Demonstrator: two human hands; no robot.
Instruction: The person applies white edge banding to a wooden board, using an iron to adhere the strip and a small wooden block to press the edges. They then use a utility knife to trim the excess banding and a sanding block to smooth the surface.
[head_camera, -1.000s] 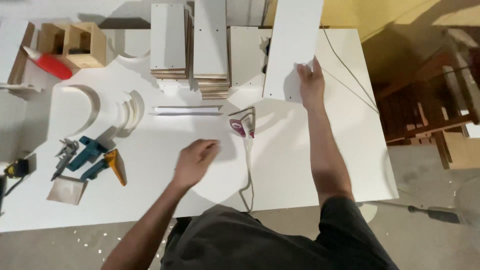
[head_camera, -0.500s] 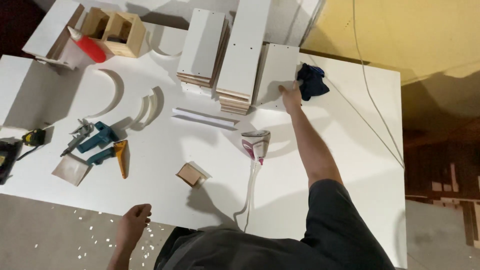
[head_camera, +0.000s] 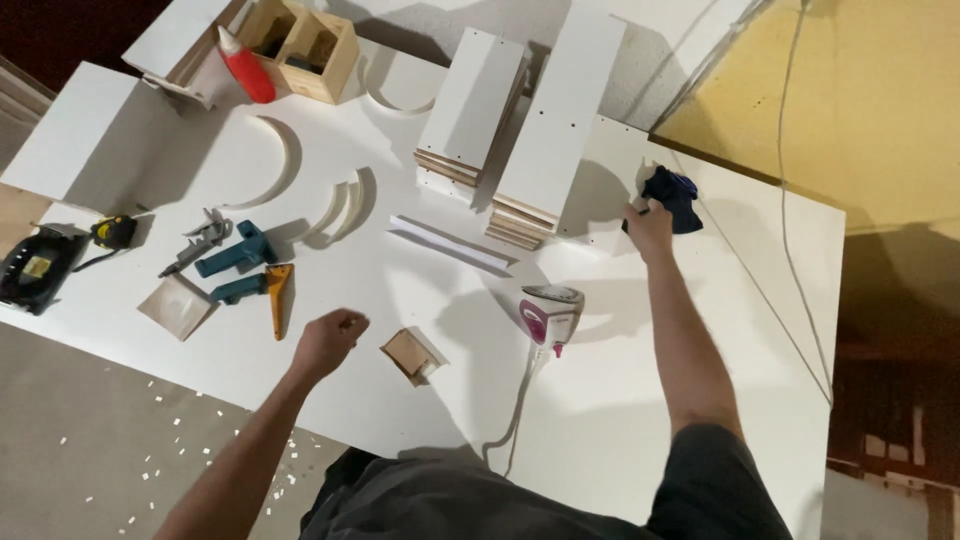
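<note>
head view: right hand (head_camera: 648, 222) reaches far across the table (head_camera: 620, 420), fingers closed on a dark blue cloth (head_camera: 674, 196) lying on a white panel (head_camera: 612, 170) beside stacked boards (head_camera: 545, 130). left hand (head_camera: 326, 342) loosely curled, holding nothing, just left of a small wood block (head_camera: 410, 352). iron (head_camera: 549, 310) stands near the centre.
</note>
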